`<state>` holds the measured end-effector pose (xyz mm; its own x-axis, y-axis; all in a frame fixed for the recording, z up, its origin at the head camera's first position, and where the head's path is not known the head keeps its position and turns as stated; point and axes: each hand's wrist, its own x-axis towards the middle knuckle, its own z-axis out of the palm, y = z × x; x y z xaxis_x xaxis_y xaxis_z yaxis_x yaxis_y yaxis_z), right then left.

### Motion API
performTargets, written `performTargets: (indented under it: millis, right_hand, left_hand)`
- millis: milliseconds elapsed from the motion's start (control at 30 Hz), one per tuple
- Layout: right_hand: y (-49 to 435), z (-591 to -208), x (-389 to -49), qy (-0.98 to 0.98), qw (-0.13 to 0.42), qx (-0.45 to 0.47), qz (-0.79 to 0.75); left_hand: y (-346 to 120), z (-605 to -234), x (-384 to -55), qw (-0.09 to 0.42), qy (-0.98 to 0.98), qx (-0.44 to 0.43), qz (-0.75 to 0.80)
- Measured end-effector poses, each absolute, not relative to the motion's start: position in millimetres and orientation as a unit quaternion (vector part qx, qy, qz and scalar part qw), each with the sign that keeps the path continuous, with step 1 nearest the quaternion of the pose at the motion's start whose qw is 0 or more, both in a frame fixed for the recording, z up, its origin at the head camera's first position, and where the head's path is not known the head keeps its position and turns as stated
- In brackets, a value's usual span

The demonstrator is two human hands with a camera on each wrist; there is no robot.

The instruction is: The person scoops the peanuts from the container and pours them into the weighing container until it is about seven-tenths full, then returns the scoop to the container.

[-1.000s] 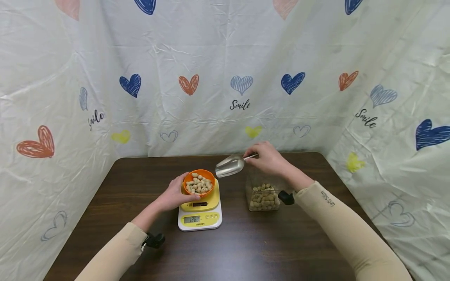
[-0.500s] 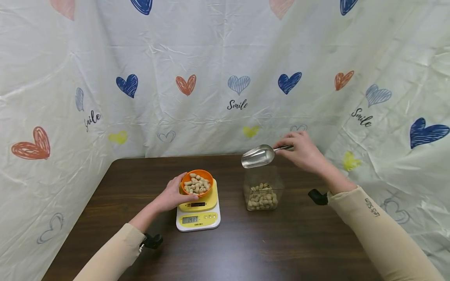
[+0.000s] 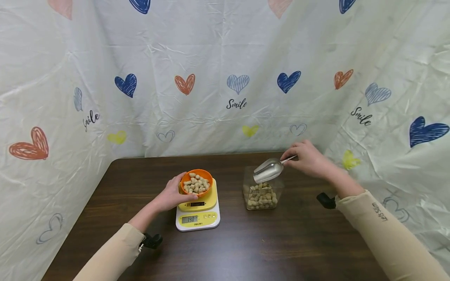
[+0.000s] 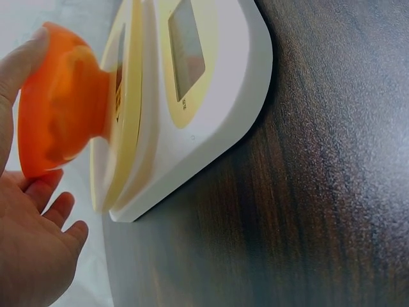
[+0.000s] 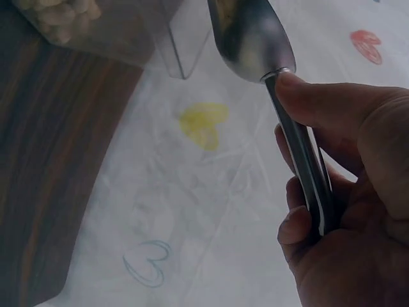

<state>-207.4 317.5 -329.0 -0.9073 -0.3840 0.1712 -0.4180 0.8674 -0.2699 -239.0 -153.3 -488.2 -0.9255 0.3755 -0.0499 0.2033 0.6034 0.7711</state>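
My left hand (image 3: 173, 194) holds an orange bowl (image 3: 199, 171) of peanuts by its sides, thumb and fingers around the rim. That bowl stands on the yellow top of a white kitchen scale (image 3: 215, 223), whose lit digits are too small to read surely. In the right wrist view, the fingers of my right hand (image 5: 358, 173) wrap round the handle of a metal scoop (image 5: 255, 41). The head view has this scoop tilted, mouth down and left, over a clear square container (image 3: 248, 177) with peanuts (image 3: 261, 198) in its lower part. Whether the scoop touches the container cannot be told.
Everything stands on a dark wooden table (image 3: 239, 249). Behind it and along its sides hangs a white curtain (image 3: 204, 47) printed with hearts and "Smile". Between scale and container lies a strip of bare tabletop.
My right hand has carried the scoop rightward from beside the bowl, then lowered it over the container, tipping its mouth down. The left hand stays at the bowl. The scale's digits have changed.
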Motion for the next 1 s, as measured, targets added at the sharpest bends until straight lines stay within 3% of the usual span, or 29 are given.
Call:
performTargets:
  millis: [667, 1000]
  right_hand:
    - [291.0, -376.9, -219.4, -0.958, -0.014, 0.257, 0.127]
    - [289.6, -383.8, -218.0, -0.964, 0.04, 0.257, 0.063]
  left_hand:
    - [-152.2, -488.0, -238.7, 0.096, 0.889, 0.17, 0.414]
    - [-152.1, -487.2, -238.2, 0.098, 0.885, 0.169, 0.422]
